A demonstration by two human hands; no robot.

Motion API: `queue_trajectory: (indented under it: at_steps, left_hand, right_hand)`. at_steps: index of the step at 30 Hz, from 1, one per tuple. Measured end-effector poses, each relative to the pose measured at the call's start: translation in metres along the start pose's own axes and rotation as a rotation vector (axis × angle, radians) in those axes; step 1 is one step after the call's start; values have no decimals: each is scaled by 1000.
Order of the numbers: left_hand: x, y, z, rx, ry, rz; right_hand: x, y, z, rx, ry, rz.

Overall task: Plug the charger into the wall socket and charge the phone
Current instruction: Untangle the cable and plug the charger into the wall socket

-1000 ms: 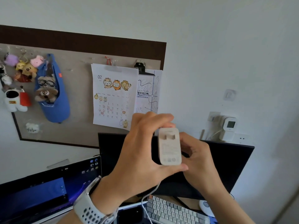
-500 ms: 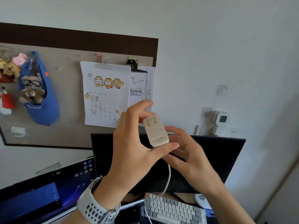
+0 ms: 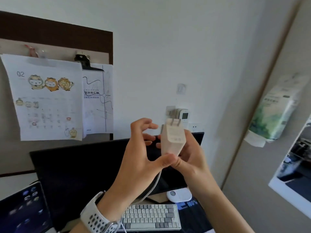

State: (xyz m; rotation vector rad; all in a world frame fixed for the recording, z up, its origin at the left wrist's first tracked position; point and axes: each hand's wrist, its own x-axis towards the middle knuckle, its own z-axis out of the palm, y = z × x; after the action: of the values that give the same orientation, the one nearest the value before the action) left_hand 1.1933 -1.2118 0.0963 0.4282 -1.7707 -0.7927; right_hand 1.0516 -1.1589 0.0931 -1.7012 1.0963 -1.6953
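Observation:
A white charger (image 3: 173,140) stands upright in front of me, its two metal prongs folded out and pointing up. My right hand (image 3: 193,158) wraps it from behind and from the right. My left hand (image 3: 139,158) has its thumb against the charger's bottom edge, while its fingers are spread and off the body. The charger's white cable (image 3: 152,189) drops toward the desk. On the wall just beyond the prongs is a white wall socket (image 3: 194,127) with free holes. No phone is in view.
A small display device (image 3: 184,116) is plugged in just left of and above the socket. Below stand a black monitor (image 3: 75,165), a keyboard (image 3: 151,217), a white puck (image 3: 179,195) and a tablet (image 3: 21,209). A tissue pack (image 3: 276,111) hangs on the right.
The charger passed from my left hand's grip into my right hand and turned upright, prongs now out. My left fingers came off it. My view swung right, toward the socket.

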Motion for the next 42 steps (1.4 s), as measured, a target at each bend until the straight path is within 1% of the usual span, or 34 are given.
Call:
queue_trajectory:
  at_steps: [2,5,8,11,13,15,18,20,22,24,28,31,33,36,40,42]
  left_hand:
    - [3,-11,13,-18,-68,-62]
    - [6,-23,34,8,-122,-96]
    - [14,-31,57,43,-142,-107]
    - [27,-38,85,54,-142,-117]
    - [39,-43,108,60,-152,-133]
    - [52,-48,133,75,-171,-152]
    - [72,-57,174,71,-178,-188]
    - [82,-63,198,76,-171,-199]
    - [90,-69,217,89,-160,-206]
    - [94,-76,230,105,-143,-216]
    - [94,-85,241,143,-58,-238]
    - [90,-86,239,175,8,-255]
    - [89,-85,235,227,42,-246]
    - [90,-86,228,289,83,-240]
    - [94,-89,227,262,139,-242]
    - [93,-91,228,254,169,-233]
  right_hand:
    - [6,-4,-25,-16,112,-29]
    - [20,-3,-71,-69,280,-62]
    - [38,11,-121,-160,425,-11]
    - [54,39,-172,-296,471,87]
    - [63,62,-200,-298,501,154]
    - [72,88,-224,-198,525,217]
    - [84,127,-258,100,542,285]
    - [93,149,-279,256,595,356]
    - [102,169,-297,333,628,399]
    - [114,191,-312,191,583,448]
    - [135,240,-321,-319,453,518]
    - [144,274,-309,-681,317,509]
    - [148,295,-301,-863,220,493]
    - [151,317,-295,-1046,109,466]
    - [160,331,-295,-1200,43,438]
    - [161,334,-295,-1233,30,431]
